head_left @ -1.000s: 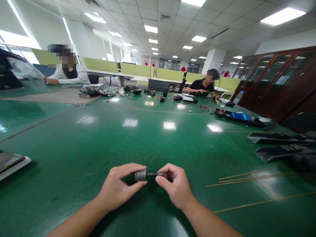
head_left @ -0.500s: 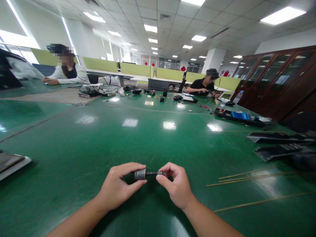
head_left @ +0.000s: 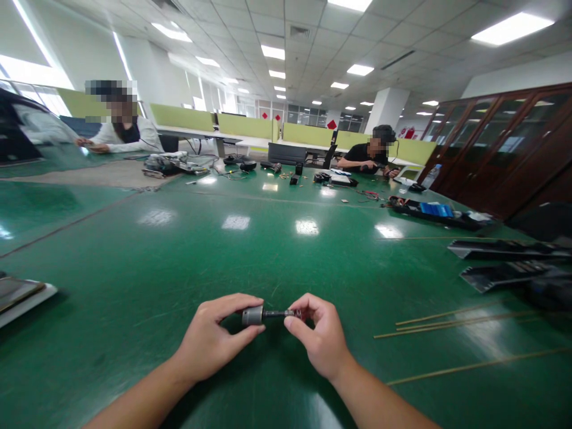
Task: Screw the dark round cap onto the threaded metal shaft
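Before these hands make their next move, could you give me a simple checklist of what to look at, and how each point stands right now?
1. Left hand grips the grey metal cylinder: ok, finger and thumb pinch it.
2. Right hand grips the far end of the thin dark shaft: ok.
3. Cylinder and shaft in line: ok, they look roughly straight.
4. Thin yellowish rods away from the right hand: ok, they lie apart from it on the glossy green tabletop.
5. Shaft firmly fixed to the cylinder: cannot tell.
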### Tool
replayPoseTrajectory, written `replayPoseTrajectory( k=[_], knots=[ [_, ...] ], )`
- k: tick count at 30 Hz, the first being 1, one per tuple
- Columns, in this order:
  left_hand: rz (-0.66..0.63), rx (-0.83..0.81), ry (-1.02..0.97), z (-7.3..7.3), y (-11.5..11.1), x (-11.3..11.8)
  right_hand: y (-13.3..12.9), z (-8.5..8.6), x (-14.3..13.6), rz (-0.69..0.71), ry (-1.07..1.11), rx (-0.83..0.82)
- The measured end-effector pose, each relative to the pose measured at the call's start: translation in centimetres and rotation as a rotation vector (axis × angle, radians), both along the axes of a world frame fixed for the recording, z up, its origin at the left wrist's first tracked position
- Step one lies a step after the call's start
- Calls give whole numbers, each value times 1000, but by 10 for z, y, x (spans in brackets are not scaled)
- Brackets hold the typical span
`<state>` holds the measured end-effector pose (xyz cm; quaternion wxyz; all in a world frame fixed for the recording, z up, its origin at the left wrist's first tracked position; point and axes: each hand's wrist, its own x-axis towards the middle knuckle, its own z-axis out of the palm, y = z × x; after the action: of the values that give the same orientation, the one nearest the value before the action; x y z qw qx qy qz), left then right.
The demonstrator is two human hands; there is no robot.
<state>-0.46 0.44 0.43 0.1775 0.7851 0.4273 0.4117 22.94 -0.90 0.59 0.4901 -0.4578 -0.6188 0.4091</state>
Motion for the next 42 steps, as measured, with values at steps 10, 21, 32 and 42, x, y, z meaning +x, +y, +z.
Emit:
replayPoseTrajectory(
  k=[10,21,32,42],
  knots=[
    [3,22,0,1,-1,0,0,-1,1,11,9,11],
    [-12,19,-5,0,-2,-2,2,-5,3,28,28,26],
    [-11,34,-17,0,-1,-3,3,-2,2,21,57,28],
    [4,30,-6,-2,0,-4,4,-6,6,4,120,37]
  ],
)
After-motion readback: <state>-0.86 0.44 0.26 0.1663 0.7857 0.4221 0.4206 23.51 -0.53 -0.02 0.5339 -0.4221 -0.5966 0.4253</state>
